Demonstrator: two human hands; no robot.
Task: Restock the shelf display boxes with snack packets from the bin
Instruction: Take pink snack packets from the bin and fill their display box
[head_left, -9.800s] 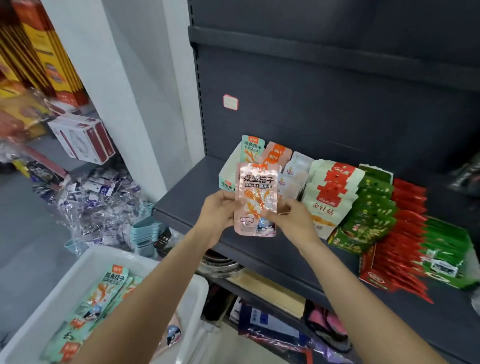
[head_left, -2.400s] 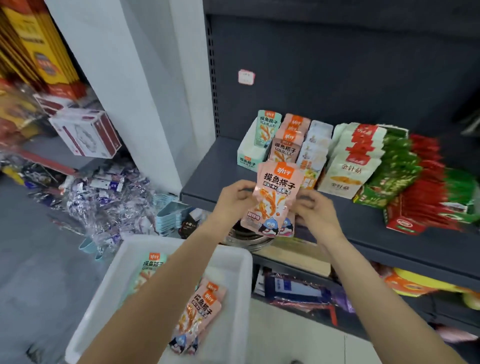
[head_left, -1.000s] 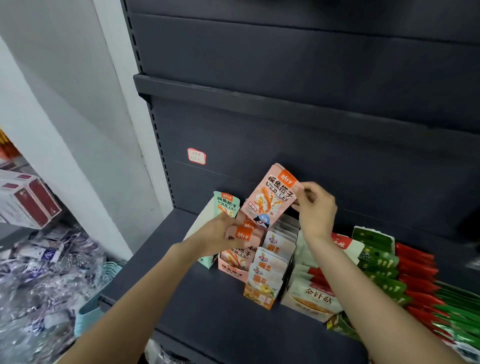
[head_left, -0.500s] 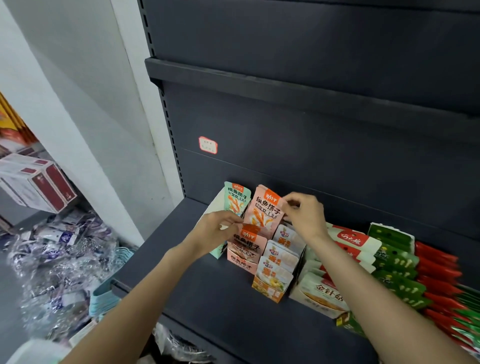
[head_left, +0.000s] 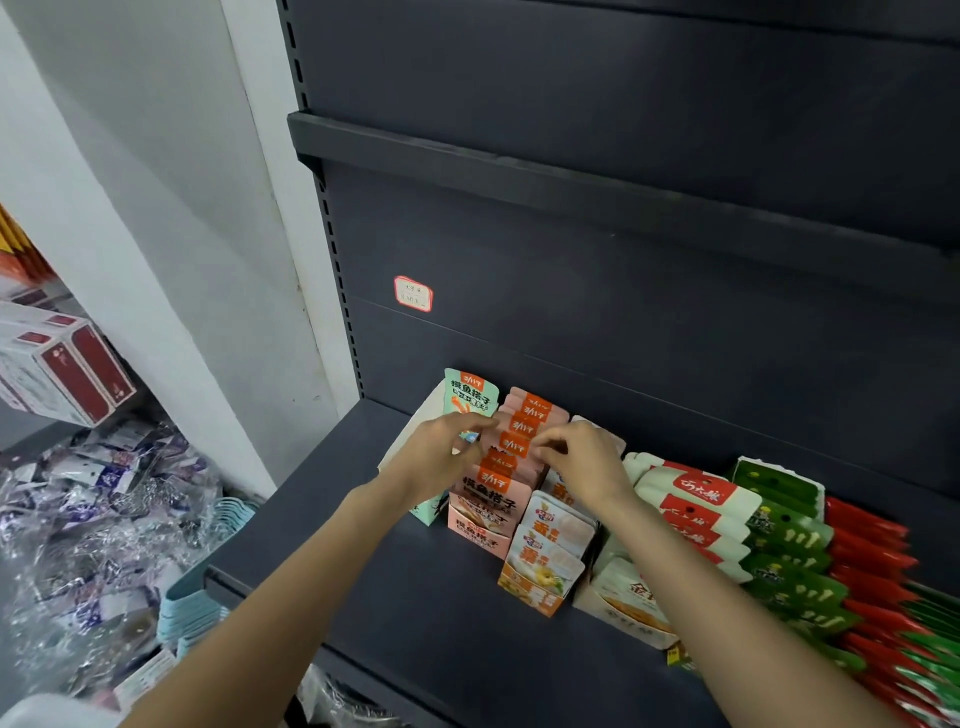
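Bin (head_left: 49, 714) cut off (bottom-left corner); price sticker (head_left: 413, 293) unreadable.

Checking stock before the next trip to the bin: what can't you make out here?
- Bin: not in the head view, so remaining packets unknown.
- Price tag text: too small.
- Pink packets: count unclear, left hand and right hand cover some.
- Red packets: cut by right edge.
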